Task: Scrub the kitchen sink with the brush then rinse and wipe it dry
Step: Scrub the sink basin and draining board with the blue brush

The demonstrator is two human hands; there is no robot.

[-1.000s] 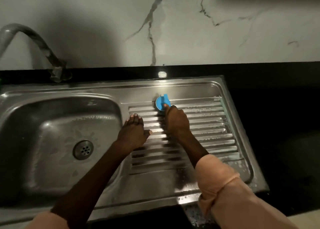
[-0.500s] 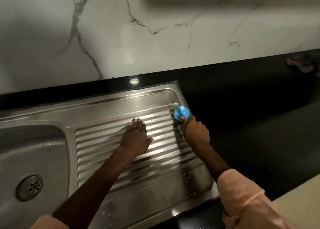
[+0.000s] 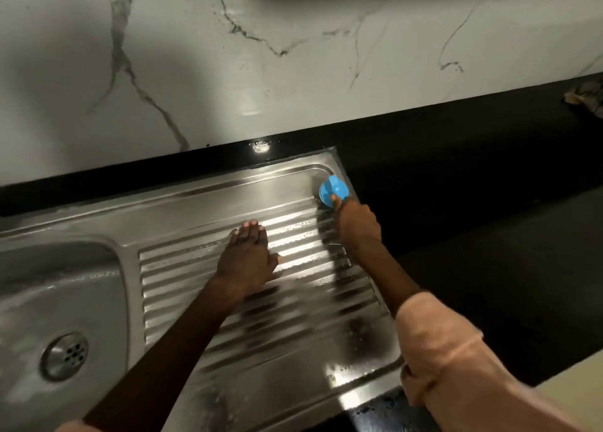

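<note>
— Scanning from the drain [image 3: 64,356] rightward, what changes?
— Left hand [image 3: 248,259] stays flat, fingers straight, on the sink's [image 3: 208,203] ridges; right hand [image 3: 357,226], gripping the blue brush [image 3: 333,191], has reached the far-right back corner. Scrubbing continues.

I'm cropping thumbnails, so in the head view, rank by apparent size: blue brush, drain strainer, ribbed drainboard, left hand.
1. Ribbed drainboard
2. Left hand
3. Drain strainer
4. Blue brush, partly hidden by the right hand; the strainer only looks slightly larger.

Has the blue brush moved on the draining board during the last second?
Yes. The blue brush went from the ribs' middle top to the sink's far right corner, gripped by the right hand.
</note>
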